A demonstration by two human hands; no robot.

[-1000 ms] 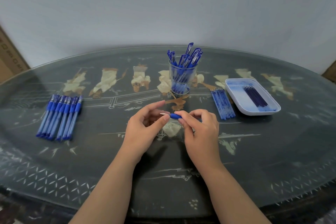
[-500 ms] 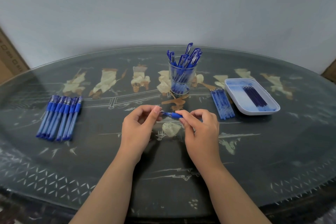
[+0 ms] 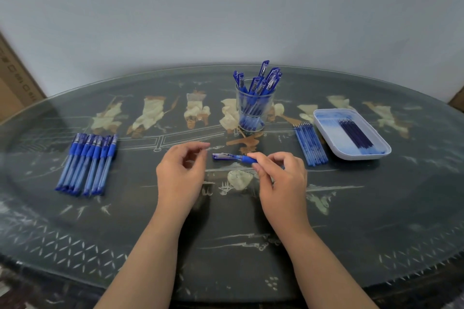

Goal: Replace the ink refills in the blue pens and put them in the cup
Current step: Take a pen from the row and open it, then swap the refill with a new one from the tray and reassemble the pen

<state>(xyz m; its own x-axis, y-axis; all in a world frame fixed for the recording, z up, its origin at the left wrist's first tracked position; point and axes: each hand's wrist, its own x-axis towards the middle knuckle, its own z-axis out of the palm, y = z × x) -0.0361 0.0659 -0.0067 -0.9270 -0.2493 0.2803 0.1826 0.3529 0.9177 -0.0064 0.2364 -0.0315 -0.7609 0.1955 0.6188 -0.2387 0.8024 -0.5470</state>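
Observation:
My right hand [image 3: 282,183] pinches a capped blue pen [image 3: 231,157] by its grip, level above the table, cap end pointing left. My left hand [image 3: 182,173] hovers a little to the left of the cap with its fingers loosely curled and nothing in them. Straight behind the pen stands a clear cup [image 3: 253,110] holding several blue pens. A row of several blue pens [image 3: 88,163] lies on the left of the table. To the right, a row of light blue refills [image 3: 311,144] lies beside a white tray [image 3: 331,120] holding several dark refills [image 3: 355,133].
The dark oval table [image 3: 226,233] has a glass top with inlaid pale figures. A cardboard box [image 3: 12,83] stands at the far left edge, and a plain wall rises behind the table.
My left hand has let go of the pen's end and drawn back to the left. The pen's capped end now shows in full; my right hand has stayed in place.

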